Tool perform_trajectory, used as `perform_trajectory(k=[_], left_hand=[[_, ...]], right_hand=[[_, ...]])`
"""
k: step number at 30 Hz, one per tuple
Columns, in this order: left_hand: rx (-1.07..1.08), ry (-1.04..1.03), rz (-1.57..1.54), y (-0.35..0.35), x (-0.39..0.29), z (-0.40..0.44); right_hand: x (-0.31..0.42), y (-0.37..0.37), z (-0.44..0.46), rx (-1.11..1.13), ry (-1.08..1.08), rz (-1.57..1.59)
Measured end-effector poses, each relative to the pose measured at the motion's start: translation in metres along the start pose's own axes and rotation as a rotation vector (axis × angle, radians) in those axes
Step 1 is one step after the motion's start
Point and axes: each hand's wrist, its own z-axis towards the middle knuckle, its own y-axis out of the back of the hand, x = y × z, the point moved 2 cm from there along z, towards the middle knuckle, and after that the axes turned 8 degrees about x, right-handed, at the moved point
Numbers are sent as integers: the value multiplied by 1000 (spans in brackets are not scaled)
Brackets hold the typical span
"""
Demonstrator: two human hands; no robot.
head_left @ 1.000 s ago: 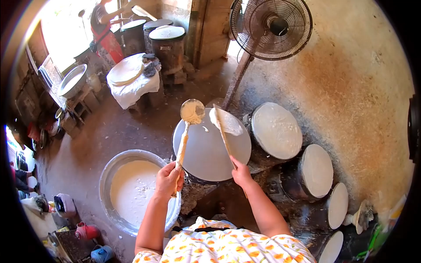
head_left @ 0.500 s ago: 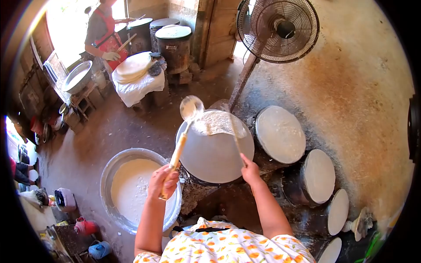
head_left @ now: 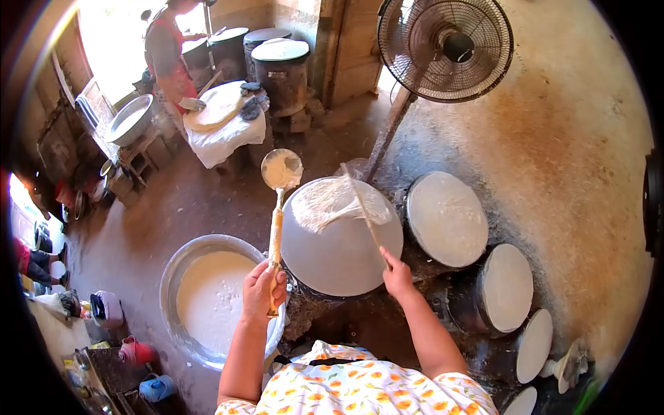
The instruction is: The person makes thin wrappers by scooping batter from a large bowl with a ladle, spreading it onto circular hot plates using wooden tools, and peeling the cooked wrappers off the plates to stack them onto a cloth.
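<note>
My left hand (head_left: pixel 263 288) grips the wooden handle of a ladle (head_left: pixel 282 170), whose batter-smeared bowl is raised just left of the round griddle (head_left: pixel 330 257). My right hand (head_left: pixel 396 272) is closed around a thin wooden spreading stick (head_left: pixel 362 205). The stick slants across the griddle's far part, over a patch of pale batter (head_left: pixel 325 205) that covers only that area. Below the left hand stands a wide metal basin (head_left: pixel 174 259) of white batter (head_left: pixel 211 294), partly hidden by my left forearm.
Several round griddles, such as one coated white (head_left: pixel 447 220), curve down the right side. A standing fan (head_left: pixel 448 47) rises behind the griddle. At the back, a person in a red apron (head_left: pixel 176 77) stands beside a stack of flat round sheets (head_left: pixel 213 109) on a cloth-covered stand.
The ladle has swung left, off the griddle's edge. The spreading stick has tilted leftward at its tip, and the batter now reaches farther left. The person at the back has bent over the stack.
</note>
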Motion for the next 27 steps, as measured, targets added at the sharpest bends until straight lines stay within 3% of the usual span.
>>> perform_trajectory(k=[3,5,6,9,13,16,18,19,21,23,25,27], left_hand=[[-14,-3,-2,-8,-2,1],[-29,-21,10,-7,-1,3],[-38,-38,13,-6,-1,3],[-47,-52,10,-8,-2,5],[-63,-62,35,-15,2,7],[-47,-70,31,-22,7,10],[-78,-70,45,-28,5,7],[-98,-69,49,-31,5,5],[-96,-79,46,-28,5,1],[-98,-97,43,-29,5,-2],[-83,-116,68,-34,5,-3],[-95,-123,70,-42,8,-2]], right_hand=[[17,-1,26,105,-133,25],[32,-10,16,338,-91,80],[18,-19,10,339,116,136],[17,7,-28,489,111,43],[16,31,-3,362,-82,-26],[0,18,42,273,50,77],[7,8,49,534,21,232],[9,15,43,543,19,235],[33,48,14,780,-192,-4],[11,65,2,801,-169,51],[-19,71,6,576,-49,86],[-1,66,21,499,-96,-62]])
